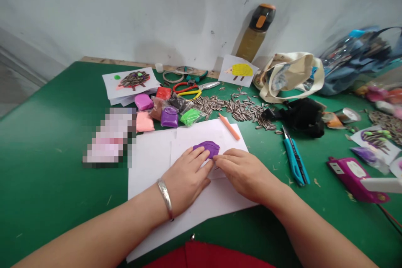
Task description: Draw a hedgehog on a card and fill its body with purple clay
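A flattened patch of purple modelling clay (210, 149) lies on a small white paper (188, 134), which rests on larger white sheets (147, 192). My left hand (186, 176), with a silver bracelet at the wrist, lies over the paper with its fingers stretched out and their tips on the clay's lower left edge. At the lower right edge, my right hand (245, 171) has its fingers drawn together, pinching the clay's rim; its thumb is mostly hidden. Just beyond the clay, an orange clay tool or crayon-like stick (229, 126) lies at a slant on the paper.
Bagged clay blocks (169, 116), scissors (201, 87) and sunflower seeds (238, 109) lie behind the paper. A teal utility knife (295, 159) is at right, near a magenta device (354, 178). Hedgehog pictures (132, 81), a bottle (256, 33) and a cloth bag (292, 75) line the back.
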The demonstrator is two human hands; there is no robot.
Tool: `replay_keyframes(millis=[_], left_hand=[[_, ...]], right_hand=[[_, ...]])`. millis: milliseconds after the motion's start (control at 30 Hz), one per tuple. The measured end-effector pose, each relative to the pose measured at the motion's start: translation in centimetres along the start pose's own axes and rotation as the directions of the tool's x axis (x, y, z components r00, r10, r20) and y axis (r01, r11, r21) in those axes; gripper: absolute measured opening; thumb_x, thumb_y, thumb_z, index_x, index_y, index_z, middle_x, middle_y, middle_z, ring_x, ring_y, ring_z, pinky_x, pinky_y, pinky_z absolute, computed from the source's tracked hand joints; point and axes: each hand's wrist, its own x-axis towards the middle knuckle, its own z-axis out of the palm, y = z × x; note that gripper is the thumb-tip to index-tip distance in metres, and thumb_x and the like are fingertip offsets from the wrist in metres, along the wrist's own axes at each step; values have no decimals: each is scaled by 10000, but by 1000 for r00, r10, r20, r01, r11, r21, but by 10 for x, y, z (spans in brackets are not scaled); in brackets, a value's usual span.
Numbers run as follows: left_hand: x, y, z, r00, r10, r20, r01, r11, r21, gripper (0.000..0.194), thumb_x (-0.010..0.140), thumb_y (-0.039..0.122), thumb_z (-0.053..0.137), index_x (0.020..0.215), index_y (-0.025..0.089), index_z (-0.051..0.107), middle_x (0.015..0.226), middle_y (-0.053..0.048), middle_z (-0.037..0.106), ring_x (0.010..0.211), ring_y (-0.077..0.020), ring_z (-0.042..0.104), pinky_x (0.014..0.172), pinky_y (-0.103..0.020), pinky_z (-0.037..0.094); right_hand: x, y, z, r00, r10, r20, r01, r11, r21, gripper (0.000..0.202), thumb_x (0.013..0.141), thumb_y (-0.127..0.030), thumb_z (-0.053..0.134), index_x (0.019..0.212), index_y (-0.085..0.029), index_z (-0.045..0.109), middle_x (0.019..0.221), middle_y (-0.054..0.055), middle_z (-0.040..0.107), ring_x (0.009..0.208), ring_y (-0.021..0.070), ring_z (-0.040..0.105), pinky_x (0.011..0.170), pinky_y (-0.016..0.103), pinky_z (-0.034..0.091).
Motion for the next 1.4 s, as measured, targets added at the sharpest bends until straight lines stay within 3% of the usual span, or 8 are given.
replay_keyframes(millis=[200, 400, 533, 767, 1067, 1267, 1400], left_hand=[[-1, 0, 1, 1000, -4, 4, 4, 1000, 1, 383, 945, 252, 482, 1283, 78, 529, 1346, -200, 544, 1284, -344, 471, 1065, -563, 387], [-1, 0, -1, 1000, -6, 12, 6, 1000, 1, 356, 958, 260, 462, 1264, 101, 548, 1361, -197, 531, 1297, -339, 459, 1070, -558, 372], [-1, 0, -1, 1000, -4, 24, 4, 1000, 8, 369, 965, 263, 440, 1286, 107, 536, 1371, -188, 527, 1301, -332, 453, 1074, -553, 364], [-2, 0, 2, 1000, -10, 9, 10, 999, 30, 379, 967, 279, 437, 1280, 91, 536, 1365, -182, 535, 1304, -320, 451, 1091, -519, 349], [-1, 0, 2, 1000, -1, 3, 1, 1000, 26, 375, 970, 279, 431, 1264, 80, 553, 1351, -193, 543, 1297, -333, 455, 1083, -528, 352], [-2, 0, 3, 1000, -12, -7, 12, 1000, 18, 365, 968, 274, 429, 1257, 92, 555, 1356, -183, 540, 1306, -317, 446, 1093, -519, 340], [-2, 1, 3, 1000, -15, -16, 16, 1000, 10, 366, 962, 270, 440, 1263, 93, 548, 1351, -184, 543, 1306, -314, 445, 1096, -518, 334]], right_hand=[[0, 2, -1, 1000, 30, 0, -30, 998, 50, 240, 944, -89, 387, 1004, -146, 613, 927, 97, 687, 885, 206, 587, 777, 335, 499], [-3, 14, -4, 955, 232, -186, -203, 966, 160, 219, 936, -95, 409, 1002, -167, 605, 952, 86, 676, 890, 192, 604, 796, 320, 491], [1, 17, 3, 937, 298, -182, -279, 953, 122, 224, 945, -126, 405, 935, -172, 624, 867, 82, 647, 820, 190, 596, 738, 308, 483], [4, 14, 14, 942, 273, -195, -262, 962, 80, 210, 954, -151, 422, 966, -163, 632, 840, 81, 637, 810, 194, 582, 749, 313, 465], [10, 12, 20, 927, 299, -224, -306, 952, 5, 252, 953, -154, 394, 848, -155, 624, 744, 71, 580, 733, 194, 535, 700, 313, 427], [9, 15, 21, 890, 385, -245, -355, 921, 157, 194, 942, -187, 437, 860, -176, 612, 776, 54, 602, 749, 177, 560, 705, 294, 436], [8, 14, 22, 899, 369, -236, -341, 928, 153, 189, 930, -178, 440, 851, -180, 611, 764, 52, 602, 739, 179, 557, 700, 298, 435]])
